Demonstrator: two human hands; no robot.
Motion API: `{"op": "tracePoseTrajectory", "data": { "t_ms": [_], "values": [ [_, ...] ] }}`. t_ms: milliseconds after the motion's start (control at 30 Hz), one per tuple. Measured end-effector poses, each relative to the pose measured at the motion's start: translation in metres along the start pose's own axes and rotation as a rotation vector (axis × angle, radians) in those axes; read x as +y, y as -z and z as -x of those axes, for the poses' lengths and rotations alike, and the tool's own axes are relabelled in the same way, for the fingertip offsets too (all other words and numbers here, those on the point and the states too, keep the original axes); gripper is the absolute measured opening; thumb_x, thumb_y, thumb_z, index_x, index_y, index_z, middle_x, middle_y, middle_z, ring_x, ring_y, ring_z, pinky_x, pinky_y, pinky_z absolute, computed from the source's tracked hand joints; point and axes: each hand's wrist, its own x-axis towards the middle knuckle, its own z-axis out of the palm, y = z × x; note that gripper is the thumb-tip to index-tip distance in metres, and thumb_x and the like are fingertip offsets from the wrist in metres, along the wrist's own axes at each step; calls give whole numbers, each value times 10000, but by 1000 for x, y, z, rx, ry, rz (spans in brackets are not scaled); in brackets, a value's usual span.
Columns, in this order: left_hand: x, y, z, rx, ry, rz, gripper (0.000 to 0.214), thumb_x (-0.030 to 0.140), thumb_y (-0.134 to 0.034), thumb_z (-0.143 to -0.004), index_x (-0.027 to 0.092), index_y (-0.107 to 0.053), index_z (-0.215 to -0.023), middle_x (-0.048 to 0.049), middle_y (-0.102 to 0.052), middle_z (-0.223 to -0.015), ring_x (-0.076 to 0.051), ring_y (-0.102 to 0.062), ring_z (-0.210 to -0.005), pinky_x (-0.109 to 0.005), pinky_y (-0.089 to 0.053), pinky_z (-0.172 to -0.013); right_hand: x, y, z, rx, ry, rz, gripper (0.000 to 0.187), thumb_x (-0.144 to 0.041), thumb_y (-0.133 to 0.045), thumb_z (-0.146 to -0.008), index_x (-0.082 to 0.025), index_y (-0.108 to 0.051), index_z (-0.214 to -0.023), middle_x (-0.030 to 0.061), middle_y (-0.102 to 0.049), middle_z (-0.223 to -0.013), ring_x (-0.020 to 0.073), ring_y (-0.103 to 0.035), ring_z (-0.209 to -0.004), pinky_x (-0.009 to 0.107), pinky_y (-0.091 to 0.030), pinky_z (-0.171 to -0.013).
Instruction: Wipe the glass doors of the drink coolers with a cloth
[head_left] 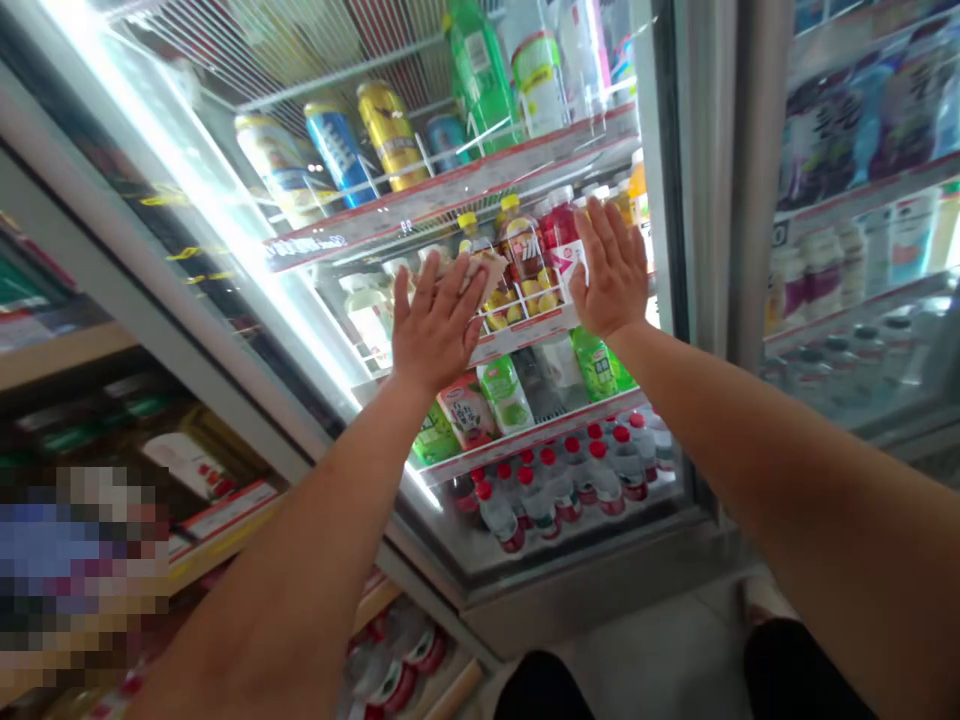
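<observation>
Shop cooler ahead, lit shelves of drinks behind glass door (pixel 247 290). My left hand (pixel 435 325) flat on glass, fingers (pixel 450 285) spread and pressing cloth (pixel 480 268), probably a pale wipe, view too blurred to be sure. My right hand (pixel 611 270) also flat on glass, fingers apart, holding nothing, near left one. Behind glass: cans (pixel 337 150) on top shelf, green bottles (pixel 596 362) lower, red-capped bottles (pixel 570 480) on bottom shelf.
</observation>
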Motion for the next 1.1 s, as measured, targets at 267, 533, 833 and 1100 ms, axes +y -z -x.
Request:
{"op": "tracePoseTrajectory", "data": {
  "t_ms": [267, 533, 833, 1100],
  "values": [
    [56, -32, -45, 39, 185, 123, 653, 443, -426, -1054, 174, -314, -1639, -96, -222, -1702, -285, -30, -1599, -557, -30, -1316, -2, 1, 1, 10, 2, 51, 623, -295, -368, -989, -195, -369, -1604, 50, -321, -1684, 218, -237, -1589, 502, -230, -1314],
    [98, -59, -84, 33, 168, 289, 652, 532, -364, -1065, 218, -331, -1636, -32, -217, -1706, -267, -16, -1605, -532, 25, -1322, 7, -7, 0, 10, -1, 64, 584, -374, -339, -1018, -225, -420, -1578, 39, -381, -1657, 220, -260, -1581, 493, -230, -1319],
    [98, -60, -80, 83, 122, 132, 684, 557, -221, -1078, 161, -327, -1626, -70, -245, -1701, -246, -72, -1603, -484, -73, -1326, 17, -10, 6, 65, 120, 43, 619, -472, -320, -1027, -180, -437, -1560, 89, -415, -1638, 250, -269, -1578, 503, -229, -1310],
    [91, -55, -69, 88, -29, 154, 730, 617, -238, -1068, 140, -306, -1615, -132, -175, -1716, -203, -36, -1601, -429, -136, -1316, 15, -4, 7, -24, 138, 53, 564, -525, -434, -1010, -313, -500, -1528, 4, -387, -1658, 288, -229, -1590, 540, -206, -1304]
  ]
}}
